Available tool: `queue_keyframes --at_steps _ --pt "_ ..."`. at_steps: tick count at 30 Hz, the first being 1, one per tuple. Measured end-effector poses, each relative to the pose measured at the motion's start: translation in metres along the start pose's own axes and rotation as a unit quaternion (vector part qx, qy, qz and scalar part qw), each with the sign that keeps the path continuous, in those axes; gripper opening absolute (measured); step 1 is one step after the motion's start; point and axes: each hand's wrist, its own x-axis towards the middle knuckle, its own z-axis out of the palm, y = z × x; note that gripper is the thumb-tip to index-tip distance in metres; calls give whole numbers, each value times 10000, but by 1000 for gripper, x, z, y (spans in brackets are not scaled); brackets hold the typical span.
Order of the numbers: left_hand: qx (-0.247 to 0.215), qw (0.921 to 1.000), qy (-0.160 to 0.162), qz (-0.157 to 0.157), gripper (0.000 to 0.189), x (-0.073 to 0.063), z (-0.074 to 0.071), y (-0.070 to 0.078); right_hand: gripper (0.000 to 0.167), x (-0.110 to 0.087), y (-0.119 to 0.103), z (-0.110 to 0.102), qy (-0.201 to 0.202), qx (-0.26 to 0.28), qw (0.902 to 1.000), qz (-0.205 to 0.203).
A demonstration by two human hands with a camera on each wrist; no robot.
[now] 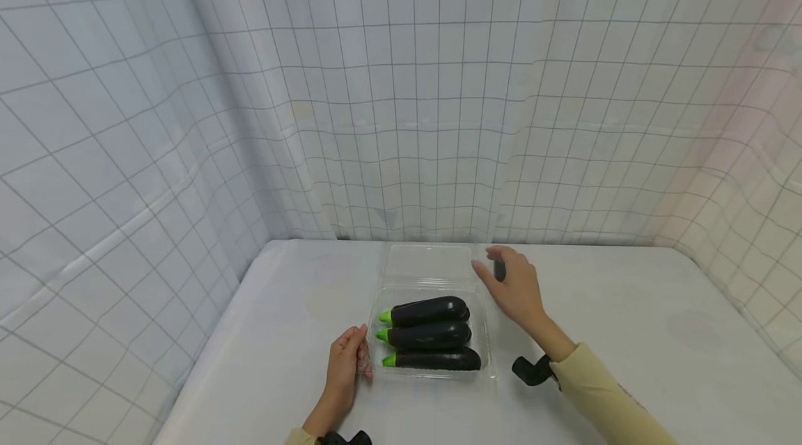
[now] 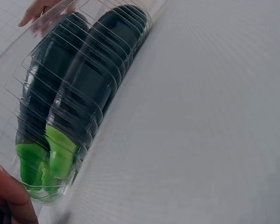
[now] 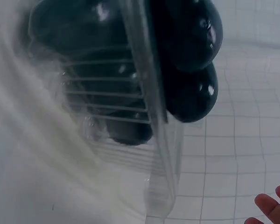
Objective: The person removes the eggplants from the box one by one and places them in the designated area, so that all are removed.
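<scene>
A clear plastic clamshell container point(image 1: 491, 347) lies on the table with its lid point(image 1: 428, 262) folded back away from me. Inside, three glossy dark eggplants point(image 1: 429, 335) with bright green stem ends lie side by side, stems to the left. My left hand point(image 1: 344, 361) grips the container's left edge; its thumb point(image 2: 11, 191) shows by the corner in the left wrist view. Over the table beside the lid's right edge, my right hand point(image 1: 515, 286) has thumb and fingers spread apart. A small dark shape point(image 1: 499, 269) shows partly behind it, its kind unclear.
White cloth covers the table point(image 1: 626, 333). White curtains with a dark grid pattern point(image 1: 413, 97) hang behind it and along both sides. Black straps with camera mounts point(image 1: 531, 370) sit on my wrists.
</scene>
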Motion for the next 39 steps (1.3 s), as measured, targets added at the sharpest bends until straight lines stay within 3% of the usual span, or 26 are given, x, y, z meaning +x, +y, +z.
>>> queue_keyframes --at_steps 7,15,27,33,39 --pt "24 10000 -19 45 39 2 -1 -1 51 -3 -23 4 -526 -56 9962 -694" --pt "20 9999 -2 156 39 0 1 1 56 -9 -41 8 -1241 -166 9834 -1310" --pt "7 9999 -115 29 38 0 -1 4 54 -19 -53 14 -1949 -733 9622 -1753" --pt "-17 9998 -139 110 39 -3 1 7 54 -23 -55 18 -2181 -930 9557 -1742" --pt "-79 9998 -105 127 40 1 -1 -2 50 -26 -53 23 -2367 -945 9535 -1609"
